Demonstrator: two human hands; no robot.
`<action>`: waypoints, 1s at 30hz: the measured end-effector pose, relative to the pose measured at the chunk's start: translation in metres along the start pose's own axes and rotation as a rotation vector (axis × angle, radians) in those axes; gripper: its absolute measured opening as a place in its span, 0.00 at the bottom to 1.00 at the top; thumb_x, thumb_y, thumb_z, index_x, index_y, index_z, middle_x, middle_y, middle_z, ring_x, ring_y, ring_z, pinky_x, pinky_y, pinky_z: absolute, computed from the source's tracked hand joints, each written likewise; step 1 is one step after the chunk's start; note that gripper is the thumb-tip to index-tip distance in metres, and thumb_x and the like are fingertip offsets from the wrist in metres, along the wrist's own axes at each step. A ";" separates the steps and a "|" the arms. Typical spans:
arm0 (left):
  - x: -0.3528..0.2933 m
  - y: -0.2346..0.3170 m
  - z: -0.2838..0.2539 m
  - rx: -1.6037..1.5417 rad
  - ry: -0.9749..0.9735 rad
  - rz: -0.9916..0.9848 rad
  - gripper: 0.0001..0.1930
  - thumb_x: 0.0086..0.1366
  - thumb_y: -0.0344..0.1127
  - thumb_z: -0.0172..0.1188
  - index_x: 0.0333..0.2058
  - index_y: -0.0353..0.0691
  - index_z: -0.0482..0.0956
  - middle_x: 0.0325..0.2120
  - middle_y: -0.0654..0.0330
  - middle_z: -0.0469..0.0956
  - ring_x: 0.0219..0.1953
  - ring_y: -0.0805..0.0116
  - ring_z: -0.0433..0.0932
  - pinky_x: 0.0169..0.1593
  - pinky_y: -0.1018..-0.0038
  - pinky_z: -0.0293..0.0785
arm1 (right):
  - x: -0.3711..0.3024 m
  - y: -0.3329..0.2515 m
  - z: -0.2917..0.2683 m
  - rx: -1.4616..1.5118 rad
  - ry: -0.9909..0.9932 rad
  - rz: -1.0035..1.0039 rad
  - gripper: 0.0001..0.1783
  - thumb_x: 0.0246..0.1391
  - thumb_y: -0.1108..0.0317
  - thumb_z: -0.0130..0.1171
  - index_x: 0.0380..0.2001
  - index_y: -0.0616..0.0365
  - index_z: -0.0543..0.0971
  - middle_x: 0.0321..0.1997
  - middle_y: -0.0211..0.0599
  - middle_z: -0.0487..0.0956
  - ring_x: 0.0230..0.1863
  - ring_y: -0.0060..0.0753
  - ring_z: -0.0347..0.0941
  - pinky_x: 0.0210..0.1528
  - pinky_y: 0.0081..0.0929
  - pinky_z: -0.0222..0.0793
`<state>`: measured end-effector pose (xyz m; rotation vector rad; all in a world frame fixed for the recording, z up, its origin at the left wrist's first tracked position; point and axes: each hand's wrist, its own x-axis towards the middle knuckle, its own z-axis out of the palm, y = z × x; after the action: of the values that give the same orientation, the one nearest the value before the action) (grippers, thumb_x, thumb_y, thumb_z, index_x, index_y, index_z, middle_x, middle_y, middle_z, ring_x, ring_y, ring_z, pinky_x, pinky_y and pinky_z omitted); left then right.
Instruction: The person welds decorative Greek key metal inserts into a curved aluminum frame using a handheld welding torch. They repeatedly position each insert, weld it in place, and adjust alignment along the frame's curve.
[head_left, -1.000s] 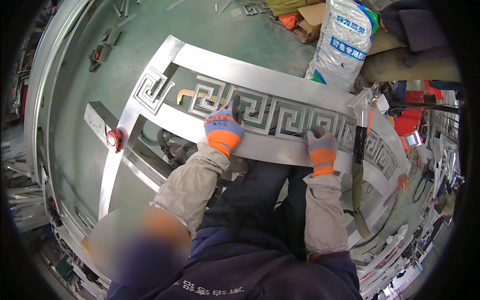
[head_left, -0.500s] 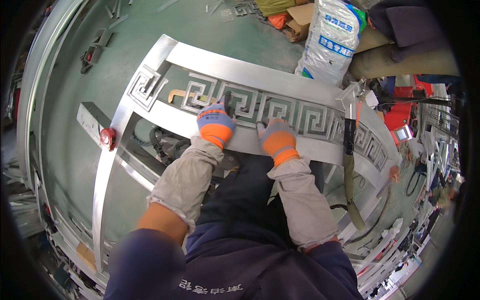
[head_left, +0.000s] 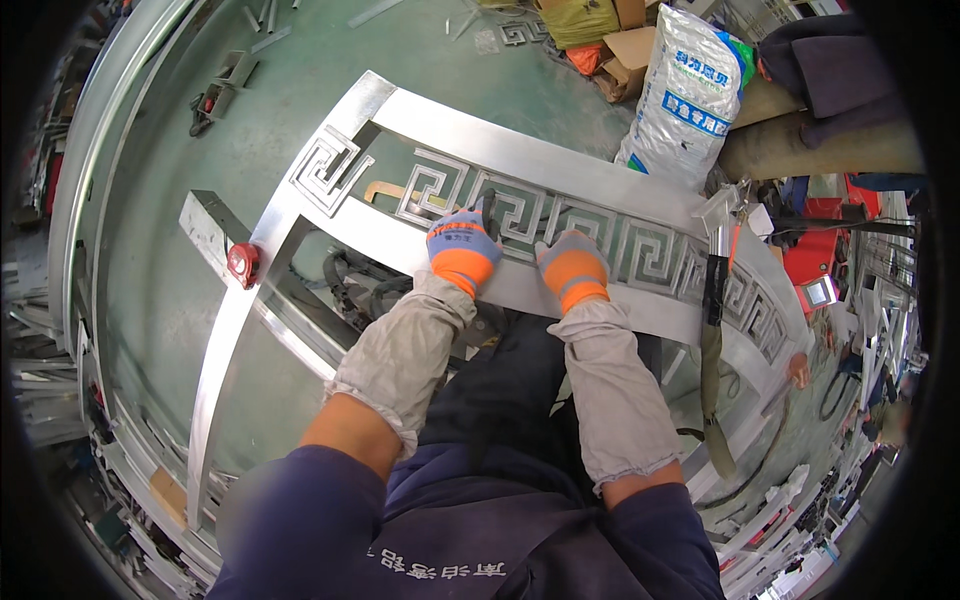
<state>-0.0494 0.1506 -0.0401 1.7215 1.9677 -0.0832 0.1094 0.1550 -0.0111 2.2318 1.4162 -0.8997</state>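
A silver metal frame (head_left: 600,162) with curved bars lies across in front of me. In its long opening sits a fretwork strip (head_left: 520,215) of square spiral pieces; another spiral piece (head_left: 326,172) lies on the frame's left corner. My left hand (head_left: 464,252), in a grey-and-orange glove, is closed at the strip's lower edge, a dark fingertip reaching over the metal. My right hand (head_left: 574,270), gloved alike, grips the strip a little to the right with its fingers curled. Both hands hide the parts they grasp.
A red tape measure (head_left: 243,264) rests on the left bar. A cable-like tool (head_left: 713,300) hangs over the frame's right part. Beyond stand a white printed sack (head_left: 685,100) and a red machine (head_left: 815,240). A yellowish hook-shaped piece (head_left: 385,190) shows through the opening.
The whole view has shifted, so the frame and both hands appear farther right. Against the fretwork, both hands stay at nearly the same spots.
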 end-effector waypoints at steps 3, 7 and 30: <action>-0.003 0.005 -0.009 0.039 0.003 0.006 0.24 0.49 0.48 0.68 0.46 0.48 0.78 0.43 0.55 0.80 0.48 0.54 0.77 0.51 0.63 0.73 | 0.002 0.004 0.007 0.008 0.062 -0.041 0.24 0.51 0.49 0.59 0.42 0.56 0.82 0.46 0.47 0.81 0.50 0.50 0.77 0.51 0.41 0.74; -0.005 0.003 -0.009 -0.051 0.030 0.062 0.24 0.49 0.47 0.68 0.45 0.45 0.79 0.42 0.54 0.80 0.46 0.53 0.78 0.50 0.63 0.74 | 0.006 0.016 0.009 0.118 0.066 -0.064 0.22 0.50 0.53 0.61 0.43 0.56 0.81 0.45 0.47 0.82 0.49 0.51 0.77 0.51 0.39 0.74; -0.001 -0.002 0.001 -0.101 0.099 0.058 0.27 0.46 0.42 0.69 0.47 0.45 0.75 0.38 0.55 0.81 0.45 0.52 0.78 0.48 0.60 0.74 | -0.009 -0.017 0.005 -0.106 0.268 -0.557 0.14 0.47 0.64 0.60 0.41 0.46 0.81 0.53 0.39 0.74 0.55 0.48 0.72 0.53 0.43 0.71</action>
<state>-0.0511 0.1486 -0.0409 1.7454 1.9547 0.1213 0.0896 0.1535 -0.0080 1.9593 2.2192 -0.6677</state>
